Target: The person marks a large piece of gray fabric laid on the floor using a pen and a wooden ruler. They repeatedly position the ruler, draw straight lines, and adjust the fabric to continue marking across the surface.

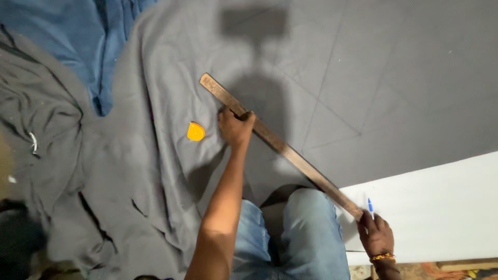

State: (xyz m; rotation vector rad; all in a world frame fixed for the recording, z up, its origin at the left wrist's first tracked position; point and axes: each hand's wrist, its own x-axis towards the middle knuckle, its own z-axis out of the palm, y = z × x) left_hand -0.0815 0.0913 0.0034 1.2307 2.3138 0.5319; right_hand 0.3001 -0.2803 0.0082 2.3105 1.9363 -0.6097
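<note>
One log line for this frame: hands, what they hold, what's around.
left hand: pressing ruler onto grey cloth | right hand: at ruler end, holding blue pen | chalk: on cloth, left of left hand

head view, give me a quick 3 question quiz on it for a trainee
1. True or false: the left hand presses on the long wooden ruler.
2. Which small thing lies on the grey cloth just beside the left hand? A) orange chalk piece B) scissors C) thread spool
3. What does the right hand hold along with the ruler's near end?

Key
1. True.
2. A, the orange chalk piece.
3. A blue pen, over the white sheet.
</note>
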